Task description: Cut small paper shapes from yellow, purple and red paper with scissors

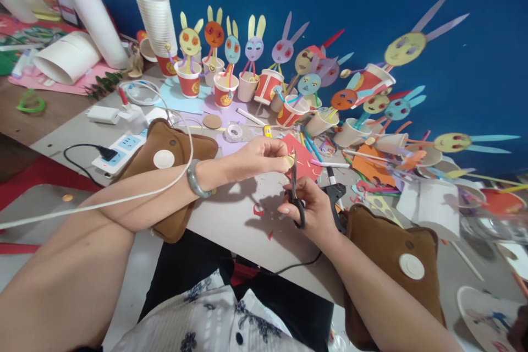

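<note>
My left hand [266, 158], with a grey-green bangle at its wrist, pinches a small yellow paper piece [289, 160] above the table. Black-handled scissors [295, 198] are in my right hand [315, 209], fingers through the handles and blades pointing up, close against the yellow piece. Under and behind the hands lies red paper [303, 157] with small yellow scraps on it. Red paper scraps [258, 209] rest on the table below the hands. A black glue gun [335, 195] lies just right of my right hand.
Paper cups with rabbit-faced figures [190, 80] line the blue wall. Brown cushions [173, 176] lie under both forearms. A white cable crosses my left forearm, near a power strip [124, 148]. Stacked cups [159, 22], a white bottle [93, 16] and orange paper [373, 165] stand or lie farther off.
</note>
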Demonstrator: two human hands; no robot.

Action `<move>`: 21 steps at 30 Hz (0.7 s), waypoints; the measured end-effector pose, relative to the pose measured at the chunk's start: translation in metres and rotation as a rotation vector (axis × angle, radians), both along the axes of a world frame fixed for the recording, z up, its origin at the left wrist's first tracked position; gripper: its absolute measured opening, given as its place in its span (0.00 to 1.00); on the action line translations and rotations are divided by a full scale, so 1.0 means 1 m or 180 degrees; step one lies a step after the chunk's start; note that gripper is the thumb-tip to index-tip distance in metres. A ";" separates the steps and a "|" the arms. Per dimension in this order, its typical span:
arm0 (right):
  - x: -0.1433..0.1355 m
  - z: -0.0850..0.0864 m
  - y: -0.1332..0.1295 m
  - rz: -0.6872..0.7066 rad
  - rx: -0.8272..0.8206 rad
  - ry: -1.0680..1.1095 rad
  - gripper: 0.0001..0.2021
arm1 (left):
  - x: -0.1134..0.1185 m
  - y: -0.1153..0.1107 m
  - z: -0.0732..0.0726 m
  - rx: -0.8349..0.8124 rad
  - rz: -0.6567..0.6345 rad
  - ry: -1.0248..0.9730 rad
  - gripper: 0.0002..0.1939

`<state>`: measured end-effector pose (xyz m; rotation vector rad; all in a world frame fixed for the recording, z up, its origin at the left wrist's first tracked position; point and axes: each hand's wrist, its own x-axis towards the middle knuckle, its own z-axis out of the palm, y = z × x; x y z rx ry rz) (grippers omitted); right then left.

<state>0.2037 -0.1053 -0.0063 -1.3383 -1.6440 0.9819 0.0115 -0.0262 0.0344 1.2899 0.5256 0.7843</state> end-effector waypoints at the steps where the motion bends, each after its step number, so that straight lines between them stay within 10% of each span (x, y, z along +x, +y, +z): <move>1: 0.000 -0.001 0.000 -0.0012 0.0016 -0.0019 0.30 | 0.000 0.000 0.000 0.0009 -0.0002 0.0009 0.10; 21: 0.000 0.002 -0.001 0.0097 -0.0058 0.0083 0.28 | 0.001 0.001 -0.002 0.0034 0.0035 0.0084 0.10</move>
